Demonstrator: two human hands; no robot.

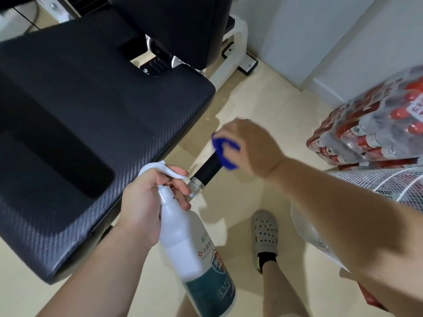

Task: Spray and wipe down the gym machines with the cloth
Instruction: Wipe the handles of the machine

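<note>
Blue cloth (225, 152), bunched and smeared by blur, sits over the far end of a black cylindrical handle grip (209, 169) near the middle of the frame. The right hand (250, 148) covers it from above, its fingers curled round the cloth and the bar, but the fingertips are hidden under the palm and the fabric. How much of the grip lies beneath the cloth cannot be made out. The grip's near end meets a shiny metal collar (196, 183), partly concealed behind the fingers of the left hand (146, 202).

That hand, at lower centre, is clenched round the neck of a white plastic spray bottle (183, 239) with a teal label. The bottle slants toward the bottom edge, where its base is cut off, and the label print is too small to read. Its white sprayer head (160, 168) pokes out above the fingers, just beside the collar.

A black textured padded seat (103, 115) fills the left half and runs off the left edge. Above it a black back pad (178, 26) is cropped by the top edge, with a white metal frame (239, 40) behind. At the right, shrink-wrapped packs of red-capped bottles (375, 126) are blurred and run off the edge. Below them a white wire fan grille (389, 181) is partly hidden by the right forearm. A grey perforated clog (265, 232) stands on the beige floor (263, 99) at lower centre.
</note>
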